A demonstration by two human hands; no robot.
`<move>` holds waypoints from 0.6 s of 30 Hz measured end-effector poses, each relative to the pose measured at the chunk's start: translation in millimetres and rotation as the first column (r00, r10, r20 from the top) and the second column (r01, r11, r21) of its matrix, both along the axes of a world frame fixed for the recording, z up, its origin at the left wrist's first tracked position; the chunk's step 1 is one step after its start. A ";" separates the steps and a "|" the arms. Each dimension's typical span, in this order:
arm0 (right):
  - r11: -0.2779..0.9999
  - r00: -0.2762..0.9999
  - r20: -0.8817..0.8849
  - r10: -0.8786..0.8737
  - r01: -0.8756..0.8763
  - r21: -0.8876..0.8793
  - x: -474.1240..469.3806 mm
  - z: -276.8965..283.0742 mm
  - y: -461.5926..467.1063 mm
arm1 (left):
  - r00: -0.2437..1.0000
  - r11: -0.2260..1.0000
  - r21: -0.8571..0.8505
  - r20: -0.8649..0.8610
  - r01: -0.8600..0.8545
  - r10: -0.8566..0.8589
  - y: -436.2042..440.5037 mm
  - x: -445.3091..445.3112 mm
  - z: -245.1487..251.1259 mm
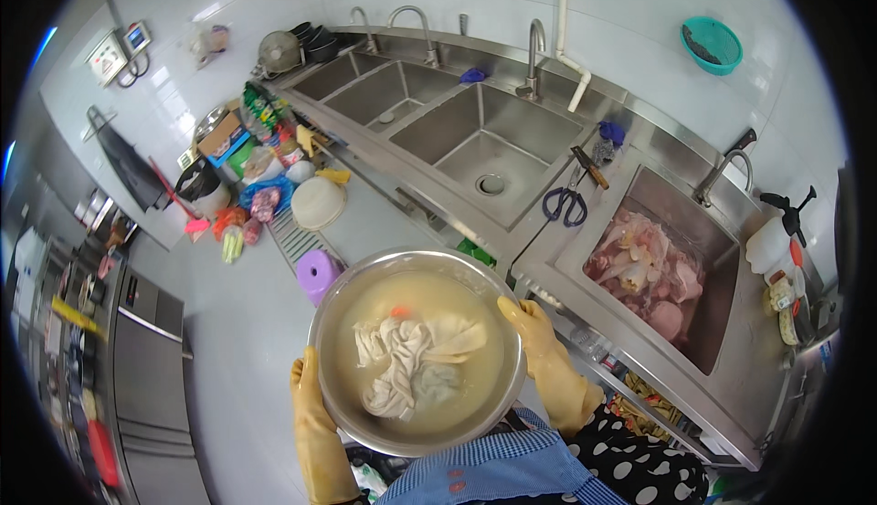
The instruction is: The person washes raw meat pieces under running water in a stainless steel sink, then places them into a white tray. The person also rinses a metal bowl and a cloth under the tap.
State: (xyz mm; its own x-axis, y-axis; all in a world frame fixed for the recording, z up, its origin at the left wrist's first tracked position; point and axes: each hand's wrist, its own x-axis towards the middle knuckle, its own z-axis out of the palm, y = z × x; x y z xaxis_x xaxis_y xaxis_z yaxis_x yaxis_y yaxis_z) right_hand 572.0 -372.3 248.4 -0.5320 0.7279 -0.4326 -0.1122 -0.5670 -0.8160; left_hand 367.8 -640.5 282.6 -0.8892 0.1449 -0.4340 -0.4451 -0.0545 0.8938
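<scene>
Both my hands wear long yellow rubber gloves and hold a wide stainless steel basin (330,395) in front of my apron. My left hand (316,409) grips its left rim; my right hand (541,347) grips the right rim, thumb on top. Cloudy yellowish liquid (425,293) fills much of the basin. Twisted cream cloths (401,368) lie in it, with a greyish piece (438,383) and a small orange-red item (400,311). My fingers under the rim are partly hidden.
Ahead runs a steel counter with sinks (490,142); the right sink (726,286) holds raw poultry pieces (644,265). Blue-handled scissors (565,205) and a knife (590,167) lie between sinks. A purple stool (318,275), white tub (319,202) and bags (267,197) stand on the floor.
</scene>
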 end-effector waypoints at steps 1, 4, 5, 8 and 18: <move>0.999 0.999 0.026 -0.035 0.035 0.012 -8.4 4.5 12.4 | 0.999 0.999 0.009 -0.003 0.035 -0.035 18.3 -14.2 3.2; 0.993 0.989 0.089 -0.120 0.118 0.030 -29.2 16.0 50.3 | 0.996 0.995 -0.018 0.011 0.093 -0.093 74.1 -53.5 6.3; 0.992 0.984 0.131 -0.124 0.123 0.016 -36.5 19.0 66.0 | 0.994 0.994 -0.038 0.011 0.106 -0.106 91.5 -63.7 5.3; 0.986 0.980 0.111 -0.165 0.165 0.005 -62.6 24.9 114.0 | 0.987 0.987 0.034 0.039 0.155 -0.157 149.0 -98.4 4.7; 0.950 0.933 0.183 -0.310 0.301 0.075 -101.9 36.9 232.8 | 0.949 0.950 0.053 0.057 0.308 -0.311 309.7 -175.2 6.9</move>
State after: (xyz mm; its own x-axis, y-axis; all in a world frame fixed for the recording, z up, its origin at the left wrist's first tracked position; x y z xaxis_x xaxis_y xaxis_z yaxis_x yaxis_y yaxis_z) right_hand 470.1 -139.5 285.3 -0.1913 0.8634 -0.4669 -0.1143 -0.4920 -0.8630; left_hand 192.6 -330.7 289.5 -0.7680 0.4283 -0.4761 -0.5026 0.0577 0.8626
